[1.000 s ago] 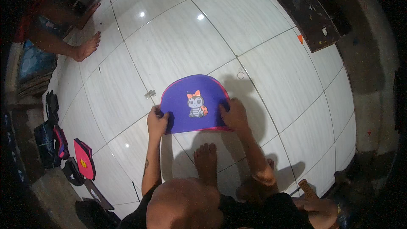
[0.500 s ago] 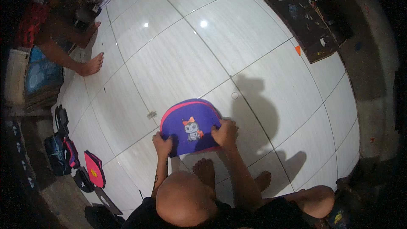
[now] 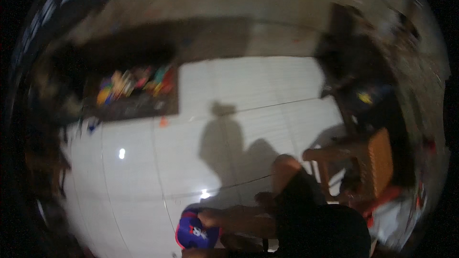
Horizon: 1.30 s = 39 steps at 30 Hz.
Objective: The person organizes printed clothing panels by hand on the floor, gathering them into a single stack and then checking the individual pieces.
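A purple dome-shaped fabric piece with a pink edge and a small cartoon animal print lies low in the picture, blurred by motion. My right hand is closed on its upper right side, the forearm coming in from the right. At the lower picture edge, my left hand shows only in part, against the piece's near edge. Its fingers are smeared, but it still appears to grip the fabric. Part of the piece is cut off or covered by the hands.
White floor tiles spread ahead. A dark low box with colourful scraps stands at the far left, an orange scrap beside it. On the right are a brown wooden stool and a dark item with a yellow mark. My bent knee shows nearby.
The view has swung to the right, bringing the stool and scrap box into sight. The other person's feet are gone from view. The purple piece now sits lower in the picture, still held.
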### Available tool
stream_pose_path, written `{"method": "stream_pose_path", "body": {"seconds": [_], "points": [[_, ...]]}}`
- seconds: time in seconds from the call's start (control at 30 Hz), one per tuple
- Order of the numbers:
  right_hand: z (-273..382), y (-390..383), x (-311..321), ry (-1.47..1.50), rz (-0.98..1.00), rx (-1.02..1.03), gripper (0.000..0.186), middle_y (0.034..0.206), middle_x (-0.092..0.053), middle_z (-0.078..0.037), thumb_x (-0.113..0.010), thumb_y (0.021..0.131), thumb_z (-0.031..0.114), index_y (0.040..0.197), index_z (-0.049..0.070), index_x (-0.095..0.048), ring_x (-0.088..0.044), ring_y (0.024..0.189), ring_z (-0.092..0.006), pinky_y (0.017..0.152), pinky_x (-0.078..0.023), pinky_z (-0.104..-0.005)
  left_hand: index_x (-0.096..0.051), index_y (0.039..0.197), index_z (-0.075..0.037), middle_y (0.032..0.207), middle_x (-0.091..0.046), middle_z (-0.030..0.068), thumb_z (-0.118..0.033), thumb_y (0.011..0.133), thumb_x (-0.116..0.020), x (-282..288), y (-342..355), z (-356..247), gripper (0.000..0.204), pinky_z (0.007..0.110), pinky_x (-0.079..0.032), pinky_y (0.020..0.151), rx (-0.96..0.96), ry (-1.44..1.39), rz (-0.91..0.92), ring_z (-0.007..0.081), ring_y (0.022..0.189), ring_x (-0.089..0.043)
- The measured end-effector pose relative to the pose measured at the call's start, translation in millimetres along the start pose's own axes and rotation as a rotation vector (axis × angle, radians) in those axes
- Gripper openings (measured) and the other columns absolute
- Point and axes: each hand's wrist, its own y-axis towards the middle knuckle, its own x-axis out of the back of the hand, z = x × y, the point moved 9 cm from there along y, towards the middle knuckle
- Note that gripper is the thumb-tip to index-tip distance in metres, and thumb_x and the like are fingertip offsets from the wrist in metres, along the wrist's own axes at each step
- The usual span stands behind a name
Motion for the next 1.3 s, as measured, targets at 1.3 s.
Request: {"method": "stream_pose_path", "body": {"seconds": [1.3], "points": [[-80.6,-891.4,643.9,1.498,-2.574,-0.789,0.079,0.127,-0.063,-0.022,-0.064,0.083,0.064,0.132,0.003,-0.058,-0.058,0.12,-0.0369,0.104,-0.044,-0.0434,-0.054,0.131,0.0,0.126,-0.061,0.026,-0.015,0.08,-0.056,-1159.3,-966.2,-425.5,0.054,0.048,-0.043,0.105,-1.876,1.019,2.224,0.0434,0.12,-0.056]]}}
